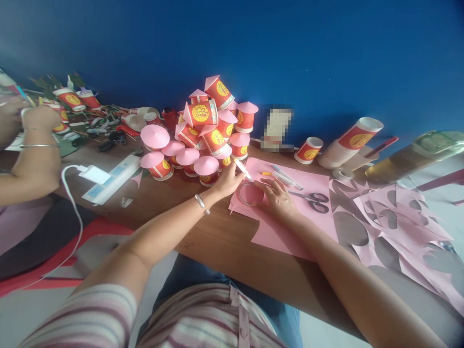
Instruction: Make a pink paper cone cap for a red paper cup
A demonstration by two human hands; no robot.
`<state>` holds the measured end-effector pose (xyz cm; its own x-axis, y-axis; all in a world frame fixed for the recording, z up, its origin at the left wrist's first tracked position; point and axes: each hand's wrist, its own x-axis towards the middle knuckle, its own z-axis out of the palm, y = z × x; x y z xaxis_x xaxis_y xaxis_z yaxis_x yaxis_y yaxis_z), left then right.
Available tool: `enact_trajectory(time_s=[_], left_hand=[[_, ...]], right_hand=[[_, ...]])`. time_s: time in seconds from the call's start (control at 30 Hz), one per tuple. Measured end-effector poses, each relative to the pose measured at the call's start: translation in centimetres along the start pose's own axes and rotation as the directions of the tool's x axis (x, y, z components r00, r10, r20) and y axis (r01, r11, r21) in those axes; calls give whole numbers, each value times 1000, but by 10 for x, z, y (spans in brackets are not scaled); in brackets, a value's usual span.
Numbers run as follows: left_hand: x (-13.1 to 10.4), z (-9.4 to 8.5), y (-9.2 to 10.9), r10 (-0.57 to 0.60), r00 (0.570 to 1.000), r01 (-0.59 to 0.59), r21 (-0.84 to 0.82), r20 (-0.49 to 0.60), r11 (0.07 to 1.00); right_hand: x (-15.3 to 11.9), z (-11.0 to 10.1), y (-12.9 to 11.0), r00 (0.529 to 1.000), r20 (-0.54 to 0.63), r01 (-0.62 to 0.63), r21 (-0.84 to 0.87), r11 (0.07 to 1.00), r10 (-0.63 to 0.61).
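My left hand is closed around a white pen with an orange end, tilted beside the far rim of a thin round ring. This ring lies flat on pink paper. At its right side, my right hand has its fingers and thumb on the rim, holding it against the sheet. Just beyond that hand lie another pen with an orange end and a grey-blue pen. Dark-handled scissors rest to the right.
Red paper cups with pink cone tops are piled behind my left hand. Pink cut-out scraps, a cup stack and a bottle stand right. A power strip lies left, near another person's arm.
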<state>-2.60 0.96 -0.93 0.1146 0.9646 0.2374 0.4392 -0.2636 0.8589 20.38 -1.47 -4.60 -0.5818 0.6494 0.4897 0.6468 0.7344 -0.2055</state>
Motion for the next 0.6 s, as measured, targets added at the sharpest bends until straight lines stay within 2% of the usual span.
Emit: enact_trajectory(time_s=[0.17, 0.6], left_hand=[[-1, -1, -2, 6, 1000, -7, 54, 17, 999], [-11, -12, 5, 110, 994, -109, 228, 9, 968]], right_hand=[[0, 0, 0, 1000, -25, 6, -3, 1000, -6], [0, -1, -3, 1000, -15, 1, -4, 1000, -1]])
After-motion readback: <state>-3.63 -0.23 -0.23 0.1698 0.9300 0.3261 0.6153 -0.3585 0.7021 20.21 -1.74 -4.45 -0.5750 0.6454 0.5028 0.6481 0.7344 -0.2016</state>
